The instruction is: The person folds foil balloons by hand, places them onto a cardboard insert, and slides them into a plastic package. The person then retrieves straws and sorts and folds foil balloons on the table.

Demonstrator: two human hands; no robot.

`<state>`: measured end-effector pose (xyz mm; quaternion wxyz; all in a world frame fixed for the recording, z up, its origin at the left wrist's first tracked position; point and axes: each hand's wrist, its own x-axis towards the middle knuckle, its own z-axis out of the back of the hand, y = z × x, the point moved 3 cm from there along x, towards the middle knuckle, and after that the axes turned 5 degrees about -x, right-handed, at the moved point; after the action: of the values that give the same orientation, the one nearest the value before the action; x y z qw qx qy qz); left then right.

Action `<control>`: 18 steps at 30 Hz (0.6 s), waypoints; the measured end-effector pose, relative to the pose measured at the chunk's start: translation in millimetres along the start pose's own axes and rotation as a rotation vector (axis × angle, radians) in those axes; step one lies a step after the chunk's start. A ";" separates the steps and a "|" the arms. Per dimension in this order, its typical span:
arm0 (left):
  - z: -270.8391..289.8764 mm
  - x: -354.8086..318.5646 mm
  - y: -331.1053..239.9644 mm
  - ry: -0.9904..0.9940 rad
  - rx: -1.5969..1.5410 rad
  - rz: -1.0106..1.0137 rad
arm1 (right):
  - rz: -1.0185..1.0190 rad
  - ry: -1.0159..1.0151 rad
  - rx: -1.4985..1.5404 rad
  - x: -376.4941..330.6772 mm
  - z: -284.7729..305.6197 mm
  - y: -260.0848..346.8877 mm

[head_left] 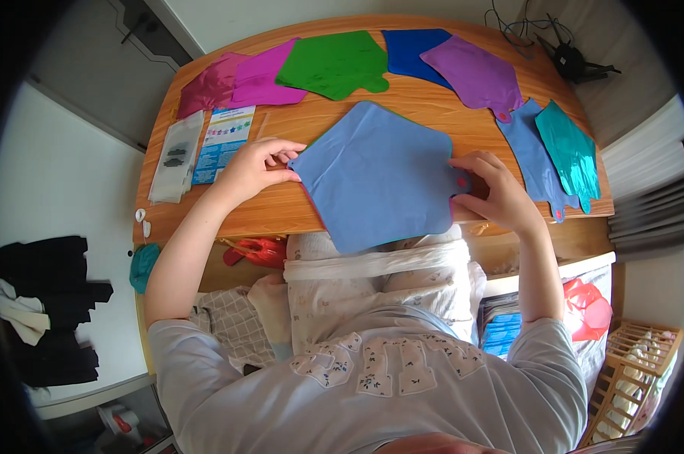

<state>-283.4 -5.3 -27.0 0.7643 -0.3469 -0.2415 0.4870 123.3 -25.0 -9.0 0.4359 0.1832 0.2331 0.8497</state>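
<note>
A flat blue five-sided foil balloon (380,178) lies at the near edge of the table, its lower part hanging over my lap. Thin green, pink and teal edges peek out beneath it, so other sheets seem stacked under it. My left hand (262,168) pinches the stack's left corner between thumb and fingers. At the opposite side, my right hand (497,191) grips the right edge around the small tab with a red dot, thumb below and fingers above.
Along the table's far edge lie flat foil balloons: pink (209,85), magenta (262,73), green (334,62), dark blue (416,54) and purple (474,72). Blue (529,147) and teal (569,151) ones lie right. Clear bags (177,163) and a printed card (222,144) lie left.
</note>
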 end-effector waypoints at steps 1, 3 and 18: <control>-0.2 1.0 -0.6 -0.009 0.007 -0.010 | 0.051 -0.046 -0.028 -2.1 0.2 1.7; -0.7 3.0 -1.6 -0.027 0.021 -0.030 | 0.098 -0.093 -0.054 -3.2 -0.3 2.9; 1.2 9.7 13.0 -0.049 0.010 -0.049 | 0.007 -0.057 0.074 -3.2 -1.1 -6.6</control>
<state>-287.8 7.6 -35.9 0.7714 -0.3251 -0.2663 0.4778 128.8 -24.5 -13.9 0.4325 0.2242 0.2510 0.8365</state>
